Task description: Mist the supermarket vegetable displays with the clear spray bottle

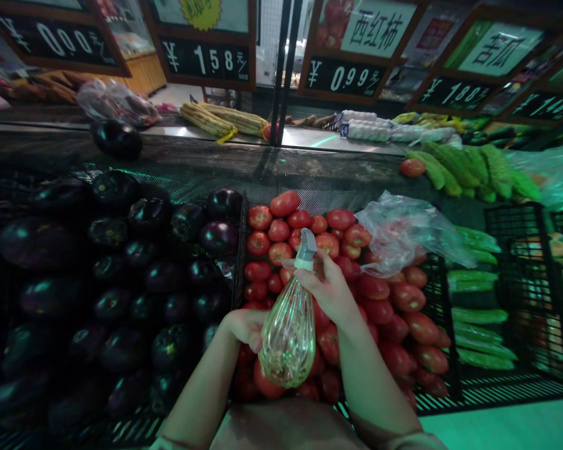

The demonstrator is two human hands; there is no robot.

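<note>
A clear ribbed spray bottle (288,334) with a grey spray head is held up over the tomatoes (407,297), tilted slightly to the right at its top. My right hand (327,286) is closed around its neck, just below the spray head, with the thumb across the front. At the lower left side of the bottle, my left hand (248,326) grips it; its thumb shows and its other fingers are hidden behind the bottle. Red tomatoes lie heaped behind and below both hands.
Dark eggplants (115,304) fill the left crate. A crumpled plastic bag (403,231) lies over the tomatoes' right side. Farther right are green cucumbers (478,315) and bitter melons (469,165). Price signs (344,78) hang above the back shelf; a black post (284,81) stands there.
</note>
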